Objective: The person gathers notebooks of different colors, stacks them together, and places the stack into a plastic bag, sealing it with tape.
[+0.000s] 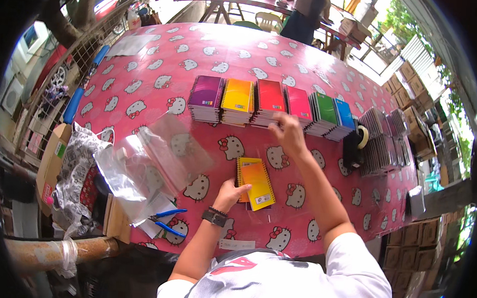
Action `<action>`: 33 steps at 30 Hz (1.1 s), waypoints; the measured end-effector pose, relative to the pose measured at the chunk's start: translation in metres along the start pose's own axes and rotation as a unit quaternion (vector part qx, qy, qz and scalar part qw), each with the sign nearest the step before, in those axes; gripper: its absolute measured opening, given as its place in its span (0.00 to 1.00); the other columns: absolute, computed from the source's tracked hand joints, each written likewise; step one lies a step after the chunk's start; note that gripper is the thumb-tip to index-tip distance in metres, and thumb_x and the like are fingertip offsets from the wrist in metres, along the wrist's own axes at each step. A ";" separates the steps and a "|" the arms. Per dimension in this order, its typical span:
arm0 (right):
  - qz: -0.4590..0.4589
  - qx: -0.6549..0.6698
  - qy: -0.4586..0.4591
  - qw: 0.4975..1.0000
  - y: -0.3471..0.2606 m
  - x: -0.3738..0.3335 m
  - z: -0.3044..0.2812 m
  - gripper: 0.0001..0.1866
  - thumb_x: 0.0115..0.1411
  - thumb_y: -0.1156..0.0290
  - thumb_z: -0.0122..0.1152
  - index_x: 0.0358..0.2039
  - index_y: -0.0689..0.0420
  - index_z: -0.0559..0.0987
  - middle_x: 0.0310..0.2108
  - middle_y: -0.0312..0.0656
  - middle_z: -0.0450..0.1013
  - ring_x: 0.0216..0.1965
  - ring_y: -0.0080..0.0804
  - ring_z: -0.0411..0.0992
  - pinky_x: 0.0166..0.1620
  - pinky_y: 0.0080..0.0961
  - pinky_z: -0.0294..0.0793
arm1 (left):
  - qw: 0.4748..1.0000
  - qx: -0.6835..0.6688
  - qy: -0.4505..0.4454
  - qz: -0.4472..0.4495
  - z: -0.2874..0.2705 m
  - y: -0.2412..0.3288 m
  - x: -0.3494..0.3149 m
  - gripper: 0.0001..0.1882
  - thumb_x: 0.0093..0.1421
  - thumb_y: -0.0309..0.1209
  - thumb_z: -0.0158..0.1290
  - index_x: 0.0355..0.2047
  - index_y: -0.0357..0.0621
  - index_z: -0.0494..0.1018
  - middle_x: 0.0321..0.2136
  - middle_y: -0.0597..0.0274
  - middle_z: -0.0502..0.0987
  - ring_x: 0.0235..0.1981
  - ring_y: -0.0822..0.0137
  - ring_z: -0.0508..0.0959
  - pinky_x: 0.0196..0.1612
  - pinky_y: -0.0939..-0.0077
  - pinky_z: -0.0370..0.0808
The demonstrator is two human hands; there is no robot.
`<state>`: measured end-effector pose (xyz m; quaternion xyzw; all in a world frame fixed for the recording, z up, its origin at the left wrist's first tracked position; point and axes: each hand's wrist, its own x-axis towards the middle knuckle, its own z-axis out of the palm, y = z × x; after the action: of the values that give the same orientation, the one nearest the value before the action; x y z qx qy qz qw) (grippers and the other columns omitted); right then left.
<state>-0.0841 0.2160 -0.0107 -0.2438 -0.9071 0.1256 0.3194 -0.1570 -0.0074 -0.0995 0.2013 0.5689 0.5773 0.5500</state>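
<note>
On the pink table a small spiral notebook with a yellow cover lies over other notebooks, whose orange and dark edges show beneath it. My left hand grips this small pile at its left side, thumb on top and fingers mostly hidden. Farther off, my right hand is at the front of the stack of red notebooks, its bent fingers apart with nothing visible between them. In the same row stand stacks of purple, yellow, pink, green and blue notebooks.
Right of the row are a black tape dispenser and stacks of wrapped notebooks. Clear plastic bags and blue-handled pliers lie at left, near a cardboard box. A person stands beyond the table.
</note>
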 end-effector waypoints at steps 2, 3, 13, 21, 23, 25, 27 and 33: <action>0.033 -0.142 -0.013 0.989 0.015 0.024 0.005 0.22 0.49 0.68 0.65 0.45 0.54 0.74 0.42 0.43 0.73 0.45 0.40 0.67 0.46 0.36 0.66 | 1.000 -0.004 0.003 0.022 0.004 0.002 0.000 0.26 0.51 0.33 0.60 0.44 0.26 0.66 0.38 0.53 0.75 0.38 0.68 0.75 0.41 0.76 0.72; 0.052 -0.207 -0.051 0.976 0.017 0.030 0.011 0.22 0.48 0.68 0.64 0.46 0.53 0.73 0.43 0.42 0.72 0.45 0.39 0.66 0.47 0.36 0.66 | 0.999 -0.006 0.005 0.035 0.006 0.003 0.000 0.26 0.50 0.33 0.60 0.43 0.25 0.66 0.37 0.53 0.76 0.37 0.68 0.76 0.40 0.76 0.72; -0.046 -0.156 0.077 0.984 0.044 0.024 0.027 0.13 0.47 0.68 0.64 0.37 0.47 0.77 0.33 0.33 0.69 0.41 0.31 0.65 0.46 0.34 0.60 | 1.000 0.006 0.004 0.027 0.007 -0.001 0.005 0.27 0.49 0.35 0.62 0.42 0.26 0.68 0.35 0.53 0.76 0.34 0.70 0.76 0.37 0.77 0.72; 0.176 0.478 -0.143 0.848 0.002 -0.003 -0.041 0.07 0.58 0.67 0.58 0.32 0.58 0.77 0.22 0.31 0.71 0.22 0.16 0.68 0.23 0.16 0.67 | 0.996 -0.078 0.034 -0.040 -0.014 -0.026 0.020 0.29 0.58 0.48 0.51 0.44 0.29 0.69 0.37 0.54 0.76 0.36 0.70 0.76 0.39 0.74 0.72; 0.299 0.400 -0.282 0.819 -0.016 -0.029 -0.041 0.08 0.57 0.68 0.58 0.32 0.60 0.77 0.23 0.31 0.72 0.21 0.15 0.67 0.24 0.16 0.68 | 0.972 -0.228 -0.007 -0.060 -0.012 -0.022 0.020 0.29 0.58 0.48 0.51 0.45 0.30 0.69 0.37 0.55 0.76 0.37 0.70 0.76 0.39 0.75 0.73; 0.287 0.288 -0.345 0.846 -0.015 -0.059 -0.015 0.11 0.52 0.68 0.64 0.32 0.60 0.77 0.22 0.37 0.74 0.19 0.22 0.68 0.25 0.22 0.71 | 0.950 -0.305 -0.048 -0.042 0.006 0.000 0.011 0.28 0.56 0.46 0.54 0.45 0.30 0.69 0.36 0.56 0.76 0.37 0.71 0.76 0.40 0.75 0.73; 0.101 0.156 -0.254 0.949 0.003 -0.072 0.014 0.15 0.46 0.67 0.69 0.34 0.59 0.78 0.31 0.45 0.74 0.30 0.35 0.72 0.35 0.32 0.72 | 0.996 -0.084 0.002 0.017 0.004 -0.001 0.007 0.27 0.53 0.42 0.58 0.44 0.30 0.69 0.37 0.56 0.76 0.36 0.70 0.76 0.40 0.75 0.73; -0.047 -0.217 0.132 0.966 0.048 0.009 -0.019 0.14 0.48 0.70 0.62 0.37 0.54 0.76 0.35 0.43 0.72 0.42 0.39 0.69 0.45 0.34 0.67 | 1.000 0.013 0.020 0.021 0.002 -0.004 0.006 0.27 0.48 0.36 0.62 0.43 0.31 0.69 0.36 0.55 0.76 0.36 0.68 0.76 0.41 0.74 0.73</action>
<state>-0.0606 0.2635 -0.0098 -0.2783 -0.8730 -0.1225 0.3812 -0.1550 -0.0026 -0.1048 0.2090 0.5831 0.5847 0.5239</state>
